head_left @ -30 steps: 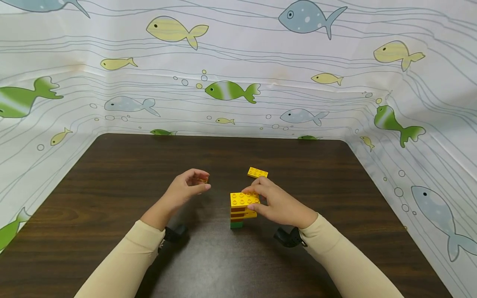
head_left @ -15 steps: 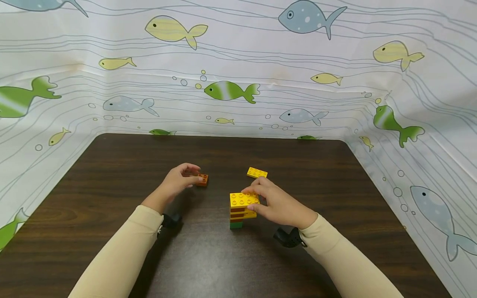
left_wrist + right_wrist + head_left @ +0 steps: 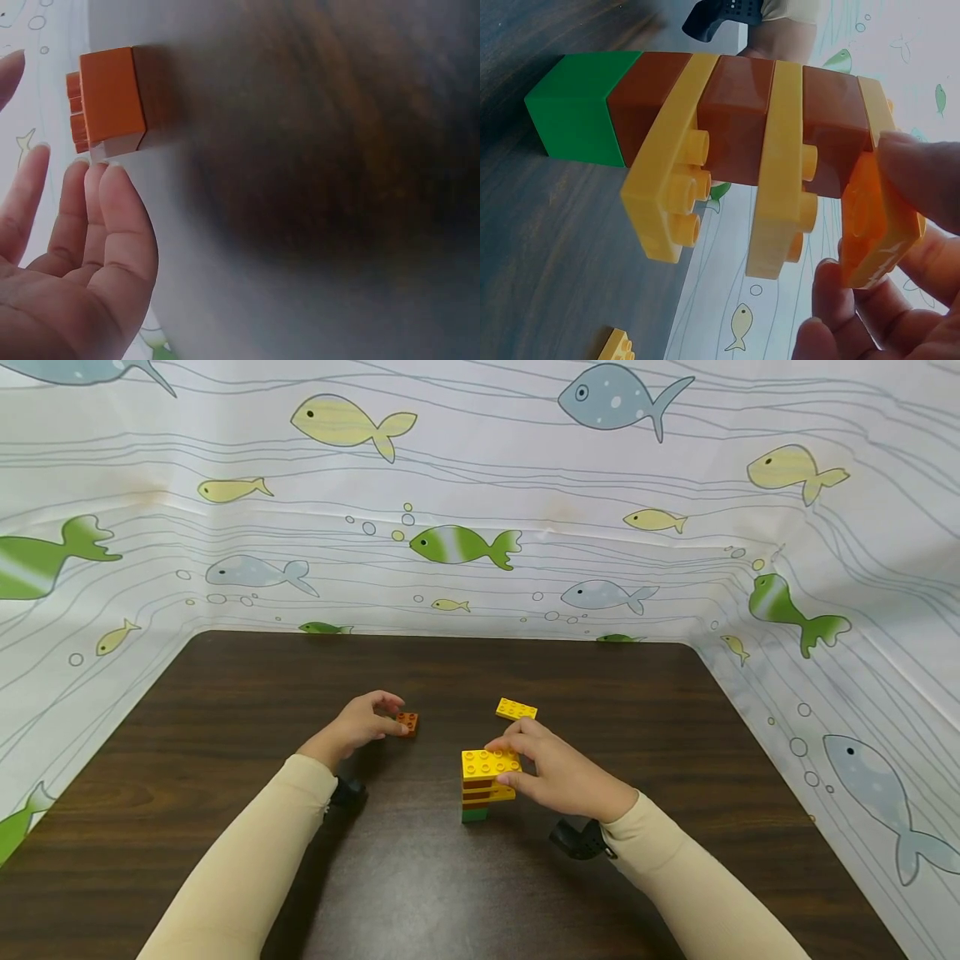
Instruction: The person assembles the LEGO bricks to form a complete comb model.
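Yellow-topped tower (image 3: 477, 783), long axis vertical

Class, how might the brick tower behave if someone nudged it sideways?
The tower would probably tip easily, standing tall on one green block. Its yellow plates all overhang one side, so it may topple that way first. The shiny, straight-edged brown bricks suggest it is stiff, not floppy.

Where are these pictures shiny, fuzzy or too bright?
Head view: pale glare on the near middle of the table, dark shadow beside the left sleeve; left wrist view: the table's grain is blurred, but the orange block looks sharper; right wrist view: the sheet behind the tower looks washed out.
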Motion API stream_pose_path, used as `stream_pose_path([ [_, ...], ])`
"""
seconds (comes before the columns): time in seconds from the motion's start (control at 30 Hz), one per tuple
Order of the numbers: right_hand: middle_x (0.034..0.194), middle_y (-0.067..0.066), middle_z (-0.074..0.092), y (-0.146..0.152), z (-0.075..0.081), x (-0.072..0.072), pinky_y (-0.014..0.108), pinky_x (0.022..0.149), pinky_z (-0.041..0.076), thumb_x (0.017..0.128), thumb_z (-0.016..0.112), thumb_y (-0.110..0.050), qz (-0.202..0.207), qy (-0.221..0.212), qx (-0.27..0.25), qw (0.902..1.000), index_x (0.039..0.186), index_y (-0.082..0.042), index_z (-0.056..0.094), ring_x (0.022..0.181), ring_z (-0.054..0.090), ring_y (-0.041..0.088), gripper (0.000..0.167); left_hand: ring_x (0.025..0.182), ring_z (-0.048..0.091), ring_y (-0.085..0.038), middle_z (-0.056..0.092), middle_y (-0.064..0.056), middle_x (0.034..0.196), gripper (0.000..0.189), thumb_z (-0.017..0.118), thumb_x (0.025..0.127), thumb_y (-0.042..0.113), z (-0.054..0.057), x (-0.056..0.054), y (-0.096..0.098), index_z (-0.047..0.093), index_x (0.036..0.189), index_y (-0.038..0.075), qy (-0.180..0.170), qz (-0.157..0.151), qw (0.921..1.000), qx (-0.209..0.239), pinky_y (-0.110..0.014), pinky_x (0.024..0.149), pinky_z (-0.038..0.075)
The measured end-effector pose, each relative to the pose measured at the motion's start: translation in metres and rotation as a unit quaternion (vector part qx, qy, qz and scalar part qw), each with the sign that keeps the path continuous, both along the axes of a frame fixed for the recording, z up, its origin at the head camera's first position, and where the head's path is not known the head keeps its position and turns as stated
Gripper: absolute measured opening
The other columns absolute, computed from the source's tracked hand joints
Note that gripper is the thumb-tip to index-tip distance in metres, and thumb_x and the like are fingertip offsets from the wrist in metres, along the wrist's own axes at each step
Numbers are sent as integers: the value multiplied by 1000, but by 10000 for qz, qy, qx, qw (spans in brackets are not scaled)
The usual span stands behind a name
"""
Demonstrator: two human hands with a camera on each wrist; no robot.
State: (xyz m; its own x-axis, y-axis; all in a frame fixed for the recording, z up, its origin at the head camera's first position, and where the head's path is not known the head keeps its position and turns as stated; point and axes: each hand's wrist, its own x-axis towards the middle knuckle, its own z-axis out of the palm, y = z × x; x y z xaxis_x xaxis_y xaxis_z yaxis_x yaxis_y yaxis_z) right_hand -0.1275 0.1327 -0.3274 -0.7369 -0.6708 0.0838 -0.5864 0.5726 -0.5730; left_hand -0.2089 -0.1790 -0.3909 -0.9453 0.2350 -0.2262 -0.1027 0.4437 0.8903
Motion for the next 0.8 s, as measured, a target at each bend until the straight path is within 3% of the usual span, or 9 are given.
stream_pose_path([
  [0.47,113,2,51,-1,1,0,31,84,47,89,70,-15,-13,11,40,10000,126,-6,60,100,49,16,39,119,47,-40,40,-28,137,52,68,86,1,-5,-12,4,47,133,-5,-168,-76,9984,-542,-50,96,44],
  [0.8,113,3,51,0,1,0,29,84,46,89,70,-14,-35,44,62,10000,125,-5,60,100,49,17,39,114,48,-38,43,-29,136,50,70,84,-2,-7,-14,8,50,130,-6,58,-237,9950,-964,-46,93,45],
])
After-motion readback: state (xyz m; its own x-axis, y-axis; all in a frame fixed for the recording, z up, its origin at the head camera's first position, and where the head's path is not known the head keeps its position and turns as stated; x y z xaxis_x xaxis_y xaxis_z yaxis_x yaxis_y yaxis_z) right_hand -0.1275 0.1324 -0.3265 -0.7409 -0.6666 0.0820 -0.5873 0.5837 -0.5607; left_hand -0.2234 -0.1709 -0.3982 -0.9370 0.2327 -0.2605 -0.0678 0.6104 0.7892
